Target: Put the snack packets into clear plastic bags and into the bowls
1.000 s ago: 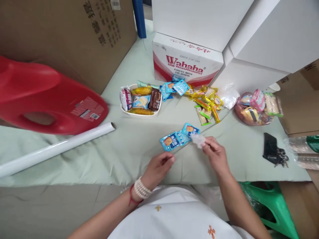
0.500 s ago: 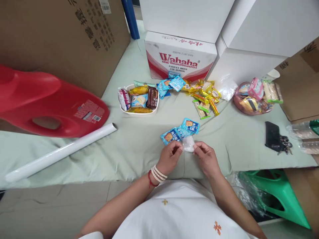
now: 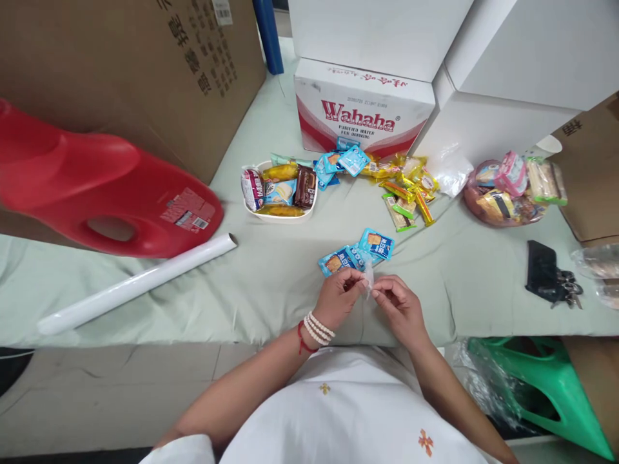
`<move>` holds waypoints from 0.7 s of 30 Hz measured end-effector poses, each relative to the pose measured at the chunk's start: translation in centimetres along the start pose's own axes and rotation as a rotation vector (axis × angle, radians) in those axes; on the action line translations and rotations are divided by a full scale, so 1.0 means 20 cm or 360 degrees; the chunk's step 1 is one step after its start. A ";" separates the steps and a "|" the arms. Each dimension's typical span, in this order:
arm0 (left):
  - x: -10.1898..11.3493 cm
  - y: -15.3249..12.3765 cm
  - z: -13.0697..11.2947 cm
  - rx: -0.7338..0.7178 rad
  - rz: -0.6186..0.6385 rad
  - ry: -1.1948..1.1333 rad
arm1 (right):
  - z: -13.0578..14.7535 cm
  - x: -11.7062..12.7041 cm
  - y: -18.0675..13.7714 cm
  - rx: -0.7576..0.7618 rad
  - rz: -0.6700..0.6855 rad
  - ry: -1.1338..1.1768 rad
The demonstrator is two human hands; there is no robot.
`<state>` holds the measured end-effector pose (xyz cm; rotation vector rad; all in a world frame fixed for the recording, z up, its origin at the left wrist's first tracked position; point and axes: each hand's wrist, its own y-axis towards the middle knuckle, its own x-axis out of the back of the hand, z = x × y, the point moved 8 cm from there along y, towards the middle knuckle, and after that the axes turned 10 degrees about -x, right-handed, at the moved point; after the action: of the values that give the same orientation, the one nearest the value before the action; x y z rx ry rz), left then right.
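My left hand (image 3: 341,298) and my right hand (image 3: 396,306) meet over the pale green cloth (image 3: 271,277), fingers pinched together on a small clear plastic bag (image 3: 368,278) held between them. Just beyond my fingertips lie two or three blue snack packets (image 3: 356,253) on the cloth. My left wrist carries a white bead bracelet and a red string.
A white dish of snacks (image 3: 279,188), loose blue and yellow packets (image 3: 387,177) and a Wahaha box (image 3: 362,109) sit at the back. A red jug (image 3: 97,187) and white roll (image 3: 135,283) lie left. Bagged snacks (image 3: 512,190), black pouch with keys (image 3: 549,277), green stool (image 3: 536,386) are right.
My left hand came up to join the right on the clear bag. Both hands now pinch it closer together, so the bag looks narrower than before.
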<state>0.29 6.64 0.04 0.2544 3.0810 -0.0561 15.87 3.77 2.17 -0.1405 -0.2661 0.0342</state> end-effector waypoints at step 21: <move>0.10 -0.07 0.04 0.0328 0.0175 -0.0401 | -0.17 0.27 0.00 -0.0576 -0.0173 0.0183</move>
<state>-1.93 5.53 -0.84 0.3919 2.8050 -0.3725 22.03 3.66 0.40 -0.4858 -0.1625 -0.1305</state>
